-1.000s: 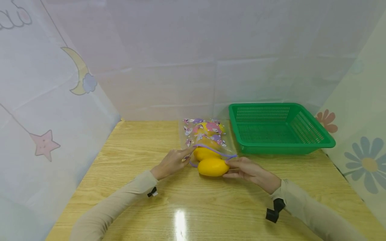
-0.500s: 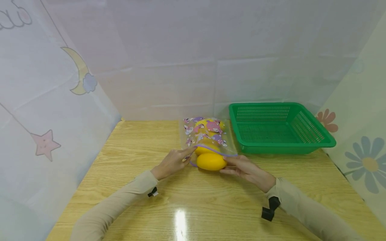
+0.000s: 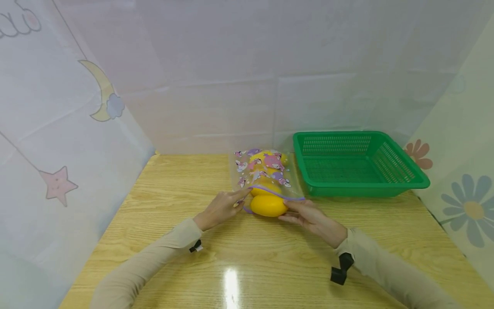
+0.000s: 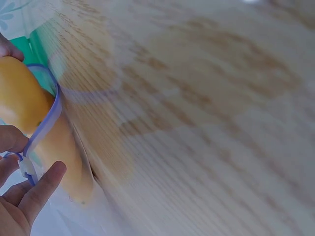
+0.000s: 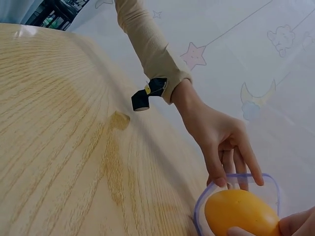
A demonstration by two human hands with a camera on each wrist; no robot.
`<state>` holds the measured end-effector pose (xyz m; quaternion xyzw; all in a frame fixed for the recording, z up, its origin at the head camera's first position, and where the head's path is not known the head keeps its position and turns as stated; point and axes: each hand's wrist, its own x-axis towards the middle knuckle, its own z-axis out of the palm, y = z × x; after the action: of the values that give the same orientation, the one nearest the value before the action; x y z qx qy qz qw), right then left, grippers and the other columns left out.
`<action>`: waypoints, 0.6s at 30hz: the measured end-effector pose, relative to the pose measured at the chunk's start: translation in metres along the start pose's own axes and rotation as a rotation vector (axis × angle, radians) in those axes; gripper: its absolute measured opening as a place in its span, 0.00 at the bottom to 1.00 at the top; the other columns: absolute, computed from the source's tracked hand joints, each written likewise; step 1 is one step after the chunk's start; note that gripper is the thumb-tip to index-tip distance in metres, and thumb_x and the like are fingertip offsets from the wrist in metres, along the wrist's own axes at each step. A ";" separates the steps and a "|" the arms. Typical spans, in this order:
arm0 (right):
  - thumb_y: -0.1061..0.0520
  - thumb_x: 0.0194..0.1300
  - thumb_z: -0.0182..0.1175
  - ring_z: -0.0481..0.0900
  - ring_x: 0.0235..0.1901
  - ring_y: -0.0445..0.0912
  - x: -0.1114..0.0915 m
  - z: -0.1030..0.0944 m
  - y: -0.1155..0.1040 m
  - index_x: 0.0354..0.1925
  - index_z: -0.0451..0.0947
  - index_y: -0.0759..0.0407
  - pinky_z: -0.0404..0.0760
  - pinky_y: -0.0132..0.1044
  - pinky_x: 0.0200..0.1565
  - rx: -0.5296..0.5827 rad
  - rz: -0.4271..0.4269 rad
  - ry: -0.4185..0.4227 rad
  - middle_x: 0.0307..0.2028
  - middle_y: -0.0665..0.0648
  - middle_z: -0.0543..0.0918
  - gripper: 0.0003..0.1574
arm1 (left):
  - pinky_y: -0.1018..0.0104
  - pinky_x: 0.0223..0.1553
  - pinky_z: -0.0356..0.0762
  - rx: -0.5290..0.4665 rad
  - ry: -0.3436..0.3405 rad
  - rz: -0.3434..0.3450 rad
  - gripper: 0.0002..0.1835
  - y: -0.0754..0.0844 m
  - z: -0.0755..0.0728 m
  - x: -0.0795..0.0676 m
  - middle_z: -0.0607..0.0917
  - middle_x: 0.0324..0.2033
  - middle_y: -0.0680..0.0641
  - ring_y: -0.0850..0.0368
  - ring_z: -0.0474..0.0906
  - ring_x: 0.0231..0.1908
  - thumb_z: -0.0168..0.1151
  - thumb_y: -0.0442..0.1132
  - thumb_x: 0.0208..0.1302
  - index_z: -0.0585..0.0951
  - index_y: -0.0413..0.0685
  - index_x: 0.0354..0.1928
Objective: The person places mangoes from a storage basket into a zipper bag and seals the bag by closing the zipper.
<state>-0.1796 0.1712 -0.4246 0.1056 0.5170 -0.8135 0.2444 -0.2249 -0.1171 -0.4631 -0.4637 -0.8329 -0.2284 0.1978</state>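
Observation:
A clear zip bag (image 3: 240, 171) with pink and purple cartoon prints lies on the table, its purple-edged mouth facing me. Several yellow mangoes show through its film. My left hand (image 3: 221, 209) pinches the left side of the mouth, next to the white slider (image 4: 26, 168) seen in the left wrist view. With thumb and fingers, my right hand (image 3: 314, 219) holds a yellow mango (image 3: 269, 206) by its right end, right in the bag's opening. Behind it, another mango (image 3: 266, 189) sits just inside, partly covered by the held one.
A green plastic basket (image 3: 362, 186) with slotted walls stands to the right of the bag, near the back. The wooden table (image 3: 185, 274) meets printed cloth walls at the back and sides.
My right hand has moved the held mango forward and slightly left, further into the bag's mouth. The inner mangoes have shifted slightly back. My left hand has stayed in place.

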 end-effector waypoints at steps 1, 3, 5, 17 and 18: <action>0.68 0.73 0.52 0.80 0.48 0.55 0.000 0.001 0.001 0.64 0.61 0.80 0.77 0.50 0.54 -0.001 -0.002 0.008 0.55 0.72 0.73 0.25 | 0.81 0.14 0.56 -0.003 -0.001 0.000 0.33 0.000 0.000 0.000 0.88 0.32 0.42 0.74 0.48 0.13 0.68 0.24 0.57 0.71 0.36 0.66; 0.68 0.73 0.52 0.80 0.50 0.56 0.001 0.003 0.003 0.66 0.59 0.80 0.77 0.50 0.54 -0.002 -0.005 0.017 0.58 0.74 0.70 0.28 | 0.81 0.14 0.57 -0.010 -0.004 -0.002 0.32 0.000 0.000 0.000 0.88 0.34 0.41 0.74 0.48 0.13 0.68 0.24 0.57 0.72 0.35 0.66; 0.68 0.74 0.52 0.79 0.51 0.57 0.001 0.004 0.003 0.67 0.57 0.80 0.77 0.49 0.55 0.002 -0.003 0.020 0.61 0.76 0.67 0.30 | 0.81 0.14 0.57 -0.018 -0.006 -0.006 0.32 0.000 0.000 0.000 0.88 0.36 0.40 0.74 0.49 0.12 0.68 0.24 0.57 0.72 0.34 0.65; 0.70 0.72 0.53 0.71 0.60 0.62 0.009 0.010 0.006 0.66 0.62 0.78 0.77 0.50 0.55 0.078 -0.016 0.069 0.58 0.73 0.72 0.27 | 0.80 0.13 0.56 -0.031 -0.009 -0.037 0.27 0.001 0.001 0.003 0.85 0.49 0.38 0.72 0.48 0.11 0.68 0.25 0.58 0.76 0.35 0.62; 0.70 0.72 0.53 0.69 0.62 0.63 0.009 0.011 0.006 0.64 0.64 0.77 0.77 0.50 0.55 0.085 -0.016 0.077 0.57 0.72 0.73 0.25 | 0.80 0.13 0.56 -0.032 -0.011 -0.038 0.27 0.001 0.001 0.003 0.85 0.49 0.38 0.72 0.48 0.11 0.68 0.25 0.59 0.76 0.35 0.62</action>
<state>-0.1836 0.1569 -0.4289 0.1431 0.4920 -0.8319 0.2133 -0.2256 -0.1142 -0.4623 -0.4523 -0.8388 -0.2430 0.1814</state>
